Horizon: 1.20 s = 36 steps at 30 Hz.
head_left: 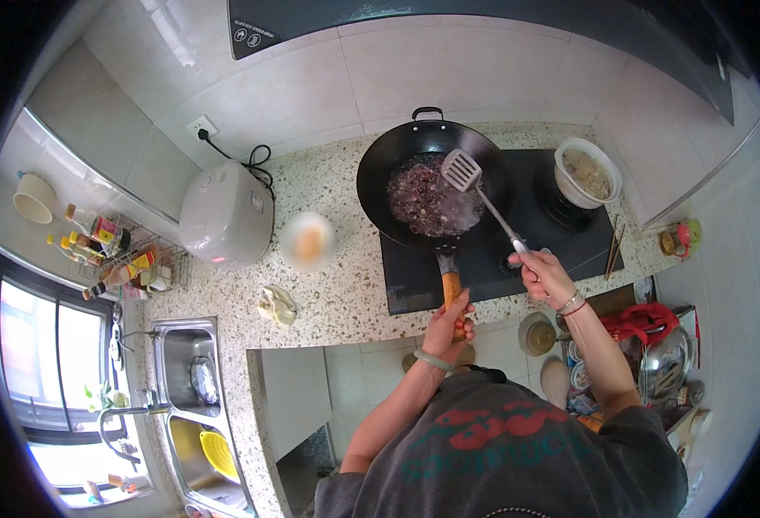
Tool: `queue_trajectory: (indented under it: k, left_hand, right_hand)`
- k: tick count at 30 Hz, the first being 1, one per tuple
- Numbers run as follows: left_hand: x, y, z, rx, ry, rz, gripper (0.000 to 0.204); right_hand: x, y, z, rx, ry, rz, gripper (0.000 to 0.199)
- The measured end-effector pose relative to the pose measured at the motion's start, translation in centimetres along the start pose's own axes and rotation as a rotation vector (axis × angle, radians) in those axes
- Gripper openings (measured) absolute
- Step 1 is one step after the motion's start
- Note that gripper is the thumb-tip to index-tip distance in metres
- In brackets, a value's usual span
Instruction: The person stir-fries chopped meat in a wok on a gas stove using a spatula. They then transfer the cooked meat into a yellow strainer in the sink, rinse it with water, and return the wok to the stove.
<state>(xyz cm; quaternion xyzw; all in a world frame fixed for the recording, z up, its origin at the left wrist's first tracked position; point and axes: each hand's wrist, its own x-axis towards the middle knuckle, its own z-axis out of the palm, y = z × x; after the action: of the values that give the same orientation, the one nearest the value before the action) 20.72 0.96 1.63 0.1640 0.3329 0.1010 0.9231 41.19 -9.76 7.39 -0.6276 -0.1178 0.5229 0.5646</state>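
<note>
A large black wok (pixel 380 186) rests on the dark cooktop, with dark reddish-brown food (pixel 423 203) in liquid and what looks like steam inside it. My left hand (pixel 447 324) is wrapped round the wok's wooden handle (pixel 451 289). In my right hand (pixel 542 274) is the handle of a slotted metal spatula (pixel 462 171). The spatula's head is over the right part of the food; whether it touches the food is hard to tell.
On the cooktop (pixel 414 289) at right stands a white tub (pixel 608 186) of pale food, with chopsticks (pixel 614 250) nearby. Left are a blurred bowl (pixel 324 242), a crumpled cloth (pixel 276 305), a rice cooker (pixel 224 216), bottles (pixel 104 229) and a double sink (pixel 168 371). A range hood (pixel 483 30) hangs above.
</note>
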Motion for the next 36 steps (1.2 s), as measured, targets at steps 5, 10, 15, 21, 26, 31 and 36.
queue_trajectory:
  k: [5,10,15,21,26,31,36]
  left_hand:
    - [0.0,0.1,0.2,0.014,0.006,0.010,0.029]
    - [0.0,0.0,0.1,0.009,0.012,-0.013,0.028]
    - [0.1,0.0,0.0,0.009,-0.003,0.002,0.028]
    - [-0.1,0.1,0.0,0.003,0.006,-0.005,0.029]
    - [0.0,-0.1,0.1,-0.010,-0.007,0.023,0.032]
    - [-0.1,0.2,0.3,-0.006,0.010,0.004,0.034]
    - [0.0,0.1,0.1,-0.005,0.002,0.009,0.035]
  right_hand:
    - [1.6,0.5,0.9,0.339,-0.271,0.121,0.032]
    - [3.6,2.8,0.6,0.490,-0.316,0.196,0.032]
    - [3.8,2.8,0.5,0.457,-0.305,0.194,0.032]
    - [0.0,0.0,1.8,-0.120,-0.040,0.011,0.028]
    - [-0.3,0.9,0.4,-0.801,0.317,-0.384,0.028]
    - [1.5,1.9,-0.9,-0.961,0.428,-0.510,0.028]
    - [2.0,2.0,-0.5,-0.986,0.329,-0.504,0.029]
